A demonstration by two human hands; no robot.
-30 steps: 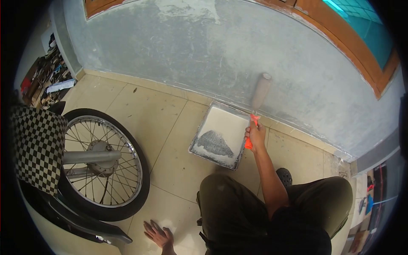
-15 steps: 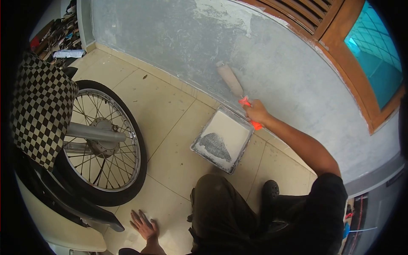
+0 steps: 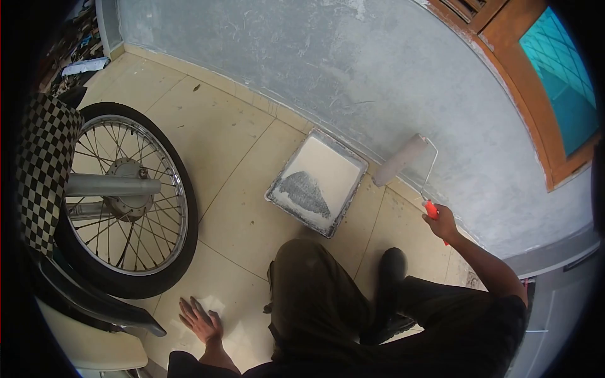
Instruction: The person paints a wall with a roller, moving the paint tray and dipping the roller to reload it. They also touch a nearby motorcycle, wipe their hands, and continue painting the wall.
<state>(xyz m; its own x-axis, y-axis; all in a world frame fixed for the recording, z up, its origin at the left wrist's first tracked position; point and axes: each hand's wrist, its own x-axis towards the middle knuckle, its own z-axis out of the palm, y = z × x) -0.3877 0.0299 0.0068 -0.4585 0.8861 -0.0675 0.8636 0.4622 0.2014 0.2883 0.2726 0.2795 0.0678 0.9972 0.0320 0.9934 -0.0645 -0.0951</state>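
The paint roller [image 3: 402, 159] is sitting right of the frame's centre, its fuzzy cylinder slanting from lower left to upper right, with the lower-left end pointing toward the right corner of the tray [image 3: 296, 215] and the other end facing the wall [image 3: 252, 63]. A thin, bent metal wire is leaving that upper end and running down to an orange handle [image 3: 430, 208], which is tilting toward the lower right. The cylinder is looking pale, grey-pink and a little blurred, so I cannot tell whether it is touching the wall. The right hand [image 3: 443, 223] is wrapping closed around the handle, its forearm stretching in from the lower right. At lower left, the left hand [image 3: 201, 321] is resting palm down on the glossy beige floor tiles [image 3: 233, 246], fingers spread and pointing to the upper left, holding nothing. The shallow rectangular tray is lying aslant near the centre, carrying smooth cream liquid [image 3: 328, 160] toward its upper end and showing a rough, grey-streaked patch lower down. The wall is stretching across the top, grey, mottled and scuffed. A spoked wheel [image 3: 184, 252] with a black rubber tyre is standing at the left, beside a checkered cover [image 3: 47, 164].
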